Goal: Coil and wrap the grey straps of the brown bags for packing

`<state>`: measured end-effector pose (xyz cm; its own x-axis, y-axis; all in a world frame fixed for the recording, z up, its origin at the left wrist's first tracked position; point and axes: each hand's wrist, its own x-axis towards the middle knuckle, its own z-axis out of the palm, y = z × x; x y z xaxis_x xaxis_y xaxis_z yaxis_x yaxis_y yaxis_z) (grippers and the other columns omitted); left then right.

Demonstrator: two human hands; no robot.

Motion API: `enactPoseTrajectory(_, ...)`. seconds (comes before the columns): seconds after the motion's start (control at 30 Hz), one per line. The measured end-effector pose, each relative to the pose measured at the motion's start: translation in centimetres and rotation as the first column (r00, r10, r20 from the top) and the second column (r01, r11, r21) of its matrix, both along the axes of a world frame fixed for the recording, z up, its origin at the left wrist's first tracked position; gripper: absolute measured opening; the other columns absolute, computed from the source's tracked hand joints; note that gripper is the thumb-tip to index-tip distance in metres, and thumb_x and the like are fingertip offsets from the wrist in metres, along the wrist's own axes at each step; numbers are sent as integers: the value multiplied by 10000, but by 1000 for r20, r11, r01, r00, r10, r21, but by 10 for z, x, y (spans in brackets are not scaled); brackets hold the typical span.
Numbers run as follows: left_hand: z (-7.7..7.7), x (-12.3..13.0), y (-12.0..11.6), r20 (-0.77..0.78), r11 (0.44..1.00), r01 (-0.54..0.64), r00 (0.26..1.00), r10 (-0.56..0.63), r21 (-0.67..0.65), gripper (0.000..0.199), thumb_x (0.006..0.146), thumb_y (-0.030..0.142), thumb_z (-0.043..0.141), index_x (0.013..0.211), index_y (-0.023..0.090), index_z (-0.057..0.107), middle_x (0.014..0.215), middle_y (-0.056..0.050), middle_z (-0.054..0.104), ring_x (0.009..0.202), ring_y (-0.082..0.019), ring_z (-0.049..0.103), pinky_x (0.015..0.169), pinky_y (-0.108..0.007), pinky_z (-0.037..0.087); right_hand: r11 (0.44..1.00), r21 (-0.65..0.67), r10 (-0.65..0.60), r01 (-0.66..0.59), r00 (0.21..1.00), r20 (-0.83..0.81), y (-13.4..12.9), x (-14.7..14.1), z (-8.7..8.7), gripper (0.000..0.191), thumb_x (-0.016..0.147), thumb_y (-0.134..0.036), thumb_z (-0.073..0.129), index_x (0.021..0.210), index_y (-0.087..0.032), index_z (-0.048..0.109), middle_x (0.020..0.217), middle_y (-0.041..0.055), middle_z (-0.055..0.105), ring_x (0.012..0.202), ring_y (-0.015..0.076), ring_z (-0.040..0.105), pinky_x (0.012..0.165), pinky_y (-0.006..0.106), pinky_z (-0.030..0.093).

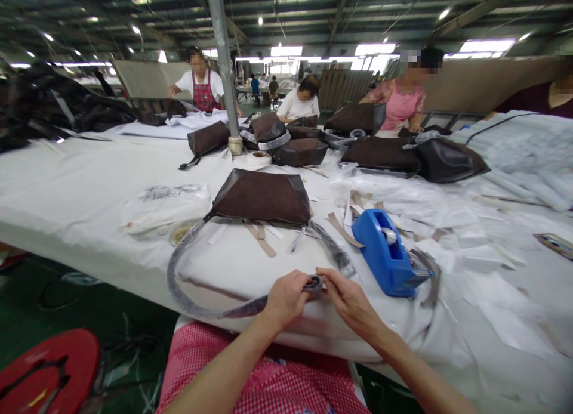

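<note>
A dark brown handbag (264, 196) with black leather corners lies on the white-covered table in front of me. Its long strap (179, 283), wrapped in clear plastic, loops from the bag's left end toward me. My left hand (289, 294) is closed around the strap close to the table's front edge. Beside it, my right hand (347, 297) pinches the same strap where it bends over at its end. The fingers of both hands nearly meet there, and the strap's exact fold is partly hidden. A blue tape dispenser (382, 259) stands to the right of my right hand.
Paper strips (259, 238) and plastic scraps (483, 271) litter the table. A plastic bag (168, 208) lies at left. More wrapped handbags (380, 154) and a metal post (224, 62) stand farther back, with several co-workers behind. A red stool (49, 372) is at lower left.
</note>
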<state>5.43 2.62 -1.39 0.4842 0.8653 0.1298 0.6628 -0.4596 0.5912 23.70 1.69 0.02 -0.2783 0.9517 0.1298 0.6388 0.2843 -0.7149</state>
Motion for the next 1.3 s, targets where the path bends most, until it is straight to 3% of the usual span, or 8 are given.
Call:
enactPoseTrajectory(0.1,2,10,-7,-101,995,-88,991,91,35,104,873,151,514,949,172,583,945,-45,624,898,-195,589,789,-292,462,946,-108,-300,304,952,59,-3,-4,5,331,909,-420,396,1085,-175,530,765,39,666,713,203,651,660,297,452)
enactPoseTrajectory(0.27,6,20,-12,-219,981,-181,957,192,67,140,927,186,443,945,176,581,919,-49,629,849,-206,602,739,-314,481,936,-214,-189,280,911,365,12,-30,11,243,892,-313,397,896,-155,581,805,106,689,789,220,637,656,287,374)
enactPoseTrajectory(0.5,-4,23,-16,-222,971,-223,946,236,81,134,940,196,420,1005,187,537,961,-47,622,886,-205,600,782,-328,491,955,-237,-37,181,861,508,26,-35,12,239,913,-244,351,913,-132,562,915,162,685,815,209,612,630,274,320)
enactPoseTrajectory(0.67,8,-2,-4,-180,997,70,982,-64,29,311,851,248,597,1122,196,454,1115,-60,580,1022,-213,566,860,-333,482,968,-250,139,-21,873,467,32,-22,18,176,874,-163,417,919,-153,587,923,104,691,824,171,595,674,251,328)
enactPoseTrajectory(0.83,22,-28,15,-196,933,360,917,-348,28,278,841,235,620,1089,198,500,1132,-66,564,1034,-202,548,893,-301,458,955,-263,249,-140,857,450,42,-21,27,183,815,-111,447,862,-153,619,808,69,684,756,169,587,668,252,334)
enactPoseTrajectory(1.0,9,-15,12,-229,984,173,960,-159,43,101,878,232,571,948,168,536,938,-58,604,912,-196,574,820,-297,469,961,-249,217,-116,877,429,39,-26,26,273,915,-199,350,916,-142,617,888,99,691,815,179,613,694,262,361)
enactPoseTrajectory(1.17,-2,6,4,-202,995,-38,978,56,91,84,922,230,498,946,168,549,905,-57,613,870,-197,591,784,-308,483,961,-267,80,69,856,511,32,-34,17,305,932,-240,314,980,-125,592,987,146,689,900,207,629,719,281,375)
enactPoseTrajectory(1.3,7,-7,9,-241,993,78,969,-55,88,225,877,336,601,1020,173,543,941,-53,619,884,-207,593,762,-310,490,963,-269,130,24,833,537,34,-31,17,288,915,-209,336,1037,-148,590,1014,133,690,928,213,632,732,284,378)
